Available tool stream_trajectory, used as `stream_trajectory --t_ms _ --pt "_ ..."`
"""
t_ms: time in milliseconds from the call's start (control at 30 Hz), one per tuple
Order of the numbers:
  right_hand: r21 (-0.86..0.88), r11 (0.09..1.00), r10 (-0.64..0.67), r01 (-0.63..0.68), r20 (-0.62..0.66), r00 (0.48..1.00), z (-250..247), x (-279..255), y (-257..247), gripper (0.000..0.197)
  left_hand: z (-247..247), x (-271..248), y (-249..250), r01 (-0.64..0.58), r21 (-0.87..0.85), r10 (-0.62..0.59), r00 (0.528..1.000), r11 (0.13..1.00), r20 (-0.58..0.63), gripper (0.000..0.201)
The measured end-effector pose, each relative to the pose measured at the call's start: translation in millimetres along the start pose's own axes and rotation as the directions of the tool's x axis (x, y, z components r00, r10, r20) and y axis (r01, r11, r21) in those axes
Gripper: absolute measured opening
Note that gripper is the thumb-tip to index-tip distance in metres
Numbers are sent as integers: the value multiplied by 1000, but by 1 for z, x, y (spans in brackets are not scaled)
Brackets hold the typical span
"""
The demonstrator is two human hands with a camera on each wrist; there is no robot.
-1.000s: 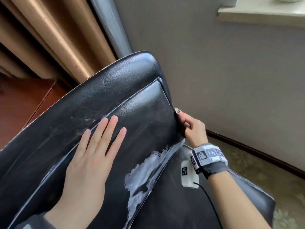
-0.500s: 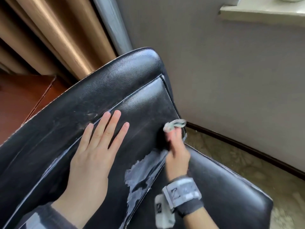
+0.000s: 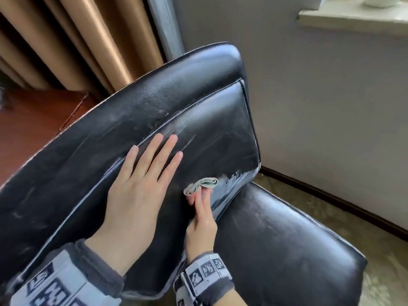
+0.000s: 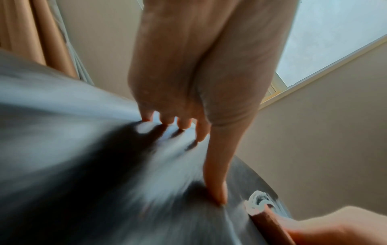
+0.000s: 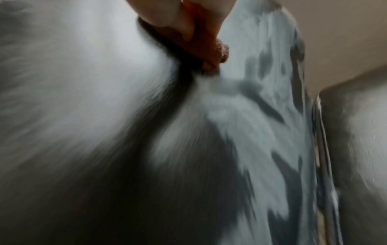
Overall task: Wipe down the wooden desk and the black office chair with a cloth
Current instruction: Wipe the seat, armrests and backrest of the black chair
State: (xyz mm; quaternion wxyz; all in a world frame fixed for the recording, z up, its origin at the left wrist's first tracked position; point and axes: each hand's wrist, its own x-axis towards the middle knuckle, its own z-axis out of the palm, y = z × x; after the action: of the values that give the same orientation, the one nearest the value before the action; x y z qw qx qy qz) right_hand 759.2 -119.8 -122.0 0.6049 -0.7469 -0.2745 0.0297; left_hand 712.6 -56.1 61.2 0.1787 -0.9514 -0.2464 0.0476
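Note:
The black office chair [image 3: 198,111] fills the head view, its worn backrest tilted toward me and its seat [image 3: 287,250] at lower right. My left hand [image 3: 141,186] lies flat on the backrest with straight fingers [image 4: 184,122]. My right hand [image 3: 202,219] pinches a small bunched cloth [image 3: 202,184] and presses it on the backrest's lower right part, beside a pale peeled patch [image 3: 229,186]. The cloth [image 4: 258,203] shows at the lower right of the left wrist view. The right wrist view is blurred; the right hand [image 5: 201,38] presses the leather there. A corner of the wooden desk [image 3: 33,129] shows at left.
Tan curtains [image 3: 72,40] hang behind the chair at upper left. A grey wall [image 3: 320,107] with a dark baseboard [image 3: 331,199] runs close on the right. A windowsill [image 3: 353,18] sits at upper right. Patterned carpet [image 3: 386,272] lies beside the seat.
My right hand left the backrest's right edge and swept down and left across the leather with the cloth. My left hand stayed flat on the backrest. The view shifted slightly.

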Motion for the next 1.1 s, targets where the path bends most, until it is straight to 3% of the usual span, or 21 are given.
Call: stream_trajectory --t_ms 100,167,233,333,400,467,633,733,800,900,1033,1100 --pt "-44 996 -73 80 152 986 7 -55 -6 92 13 -33 -17 29 -43 -30 1000 999 -3 124" --pt "-2 998 -64 65 129 990 6 -50 -5 91 18 -55 -25 25 -50 -25 1000 998 3 130" --pt "67 986 147 -152 83 986 3 -17 -11 80 29 -81 -32 25 -82 -24 1000 996 10 132" --pt "-19 883 468 -468 48 882 1 38 -16 70 50 -112 -44 48 -90 -45 999 995 31 130" --pt "-133 823 561 -552 43 826 3 53 -22 71 57 -116 -49 50 -117 -48 999 992 17 129" --pt "-144 813 574 -564 38 818 4 43 -36 69 59 -111 -50 45 -132 -44 999 990 13 128" --pt "-7 866 487 -499 238 841 12 -25 -60 62 62 -103 -50 23 -171 -22 1000 985 9 130" --pt "-51 842 540 -538 78 838 7 1 -46 61 64 -103 -55 -10 -171 9 1000 985 -7 129" --pt "-81 795 603 -601 2 798 -1 29 -39 62 66 -103 -57 -26 -173 23 1000 985 -21 129" --pt "-102 773 632 -626 44 774 3 27 -42 61 68 -102 -55 -27 -190 24 1000 982 -17 128" --pt "-193 751 659 -632 159 735 17 -35 -41 68 63 -105 -51 -3 -169 4 1000 986 6 123" --pt "-213 765 641 -607 165 750 9 -32 -40 64 57 -106 -50 5 -157 -3 1000 988 12 117"
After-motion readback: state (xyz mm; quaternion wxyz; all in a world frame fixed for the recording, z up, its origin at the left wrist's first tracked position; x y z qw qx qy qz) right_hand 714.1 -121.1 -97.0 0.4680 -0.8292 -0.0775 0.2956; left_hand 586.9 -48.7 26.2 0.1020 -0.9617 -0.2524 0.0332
